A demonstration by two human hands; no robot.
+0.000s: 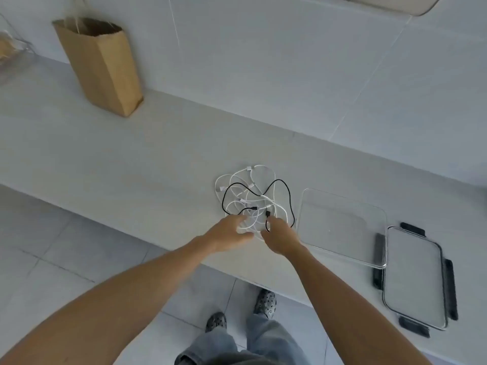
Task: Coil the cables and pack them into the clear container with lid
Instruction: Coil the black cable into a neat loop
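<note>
A tangle of white cables (pixel 247 185) and one black cable (pixel 287 191) lies on the pale counter. My left hand (pixel 229 235) reaches into the near edge of the tangle and its fingers curl round white cable loops. My right hand (pixel 279 237) pinches the black cable close to its plug. To the right stands the clear container (pixel 342 227), with nothing in it. Its clear lid (pixel 413 277) with black clips lies beside it, at the counter's near right.
A brown paper bag (pixel 100 64) stands at the back left against the tiled wall. A clear rack (pixel 13 51) shows at the far left edge. The counter's front edge (pixel 158 248) runs just below my hands, with floor tiles and my feet beneath.
</note>
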